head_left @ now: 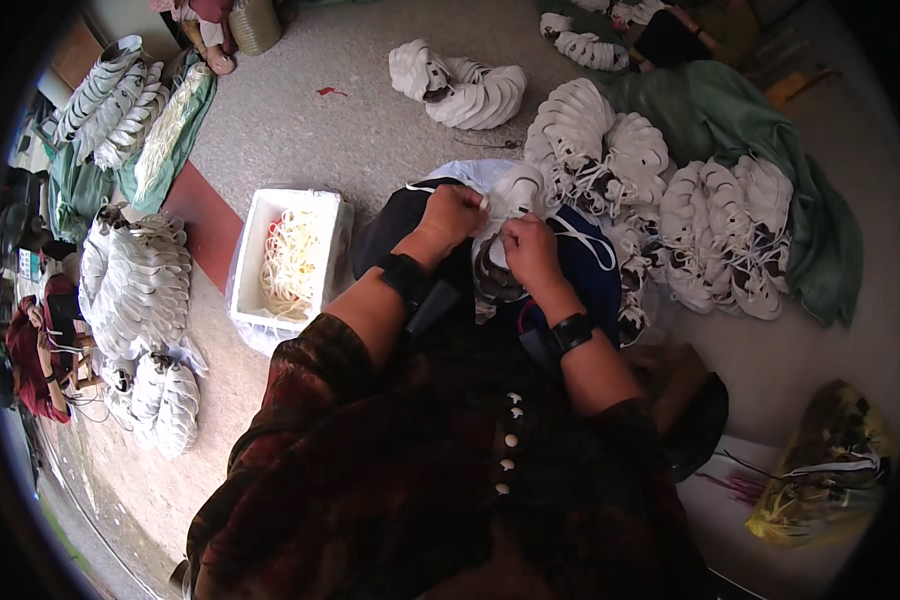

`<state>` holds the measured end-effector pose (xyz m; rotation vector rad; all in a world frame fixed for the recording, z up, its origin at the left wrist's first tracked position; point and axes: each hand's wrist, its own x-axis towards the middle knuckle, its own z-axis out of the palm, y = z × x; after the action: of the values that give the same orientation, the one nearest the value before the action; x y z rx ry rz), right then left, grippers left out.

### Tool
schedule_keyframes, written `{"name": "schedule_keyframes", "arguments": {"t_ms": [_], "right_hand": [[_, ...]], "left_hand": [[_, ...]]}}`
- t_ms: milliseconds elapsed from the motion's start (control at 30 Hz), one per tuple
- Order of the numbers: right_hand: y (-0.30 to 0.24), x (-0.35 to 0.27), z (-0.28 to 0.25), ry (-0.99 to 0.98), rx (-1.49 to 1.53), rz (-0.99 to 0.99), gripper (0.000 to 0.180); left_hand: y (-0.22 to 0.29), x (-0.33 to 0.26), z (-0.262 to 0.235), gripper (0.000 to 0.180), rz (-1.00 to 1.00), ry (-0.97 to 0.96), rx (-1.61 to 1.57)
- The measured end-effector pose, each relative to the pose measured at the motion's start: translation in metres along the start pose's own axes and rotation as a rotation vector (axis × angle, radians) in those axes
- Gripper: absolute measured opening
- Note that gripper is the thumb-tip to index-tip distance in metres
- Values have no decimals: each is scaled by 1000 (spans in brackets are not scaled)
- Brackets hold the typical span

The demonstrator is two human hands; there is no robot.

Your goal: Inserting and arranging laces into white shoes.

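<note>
A white shoe upper [517,190] lies over my lap, its toe pointing away from me. My left hand [452,214] is on its left side, with thumb and fingers pinched around a small white tip that looks like a lace end. On the other side, my right hand [530,250] is closed at the upper's edge, the fingers curled. What those fingers grip is hidden. A loose white lace [588,240] loops over dark blue cloth just right of my right hand.
Left of me stands a white foam box [251,250] of pale laces. Nested white uppers pile up at right [715,235], far centre [475,95] and left [135,285]. Green cloth [820,230] lies at far right, a yellow bag [820,500] near right. Another person [45,350] sits at far left.
</note>
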<state>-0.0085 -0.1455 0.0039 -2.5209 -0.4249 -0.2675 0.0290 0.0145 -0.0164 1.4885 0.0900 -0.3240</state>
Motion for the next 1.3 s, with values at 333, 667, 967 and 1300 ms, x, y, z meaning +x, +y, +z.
{"name": "schedule_keyframes", "arguments": {"t_ms": [333, 667, 967, 1300], "right_hand": [[2, -2, -2, 1, -3, 32, 21], [10, -2, 1, -3, 86, 13, 22], [10, 1, 9, -12, 100, -4, 19], [-6, 10, 8, -19, -284, 44, 6]], "left_hand": [[7, 16, 15, 15, 98, 63, 538], [13, 13, 17, 14, 285, 72, 866], [18, -14, 22, 21, 299, 25, 1030], [10, -11, 28, 15, 313, 48, 922]]}}
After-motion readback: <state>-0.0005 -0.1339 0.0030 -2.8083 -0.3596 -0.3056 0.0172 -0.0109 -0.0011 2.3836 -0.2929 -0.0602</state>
